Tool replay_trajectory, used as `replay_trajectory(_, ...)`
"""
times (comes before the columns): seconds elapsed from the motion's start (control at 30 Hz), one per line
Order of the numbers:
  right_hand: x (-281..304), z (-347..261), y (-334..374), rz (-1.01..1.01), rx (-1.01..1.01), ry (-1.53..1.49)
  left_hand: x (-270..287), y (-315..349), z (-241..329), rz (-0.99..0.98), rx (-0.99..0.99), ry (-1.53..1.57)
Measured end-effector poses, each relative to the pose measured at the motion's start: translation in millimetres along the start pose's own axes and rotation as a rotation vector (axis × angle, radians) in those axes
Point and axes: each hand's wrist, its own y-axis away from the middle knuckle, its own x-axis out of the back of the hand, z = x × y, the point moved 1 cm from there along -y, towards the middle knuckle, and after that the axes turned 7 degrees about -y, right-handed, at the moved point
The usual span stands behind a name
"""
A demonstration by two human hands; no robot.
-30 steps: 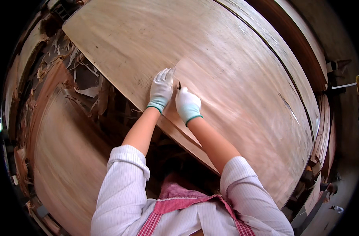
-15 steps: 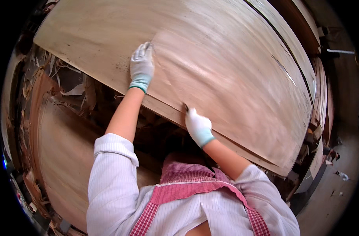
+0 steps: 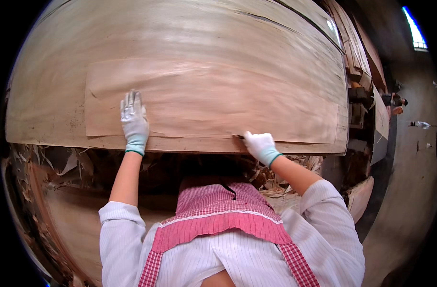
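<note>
Press the sheet [image 3: 204,105] flat with the left hand [image 3: 134,122], grip wide; steady the right hand [image 3: 261,146], grip holding the tool [image 3: 239,137].

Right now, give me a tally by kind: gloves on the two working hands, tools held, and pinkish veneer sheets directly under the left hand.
White gloves with mint cuffs: 2
Dark hand tool, exact type unclear: 1
Pinkish veneer sheet: 1
Total: 4

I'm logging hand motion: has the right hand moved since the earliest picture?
Yes. Judged against the large wood sheet, the right hand has moved toward the sheet's near edge and rightward.
</note>
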Motion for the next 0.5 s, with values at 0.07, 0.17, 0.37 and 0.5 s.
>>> replay_trajectory(0.07, -7, 26, 17, 0.040, 0.000, 0.040, -3, -1, 12, 0.003, 0.007, -0.076)
replay_trajectory(0.17, -17, 33, 20, 0.074, -0.002, -0.007, -14, 3, 108, 0.116, 0.061, 0.054)
replay_trajectory(0.37, -26, 164, 76, 0.087, 0.035, 0.010, -9, 10, 219, -0.078, -0.219, 0.005)
replay_trajectory(0.5, -37, 209, 93, 0.073, -0.011, -0.084, -23, 15, 342, 0.036, -0.143, 0.174)
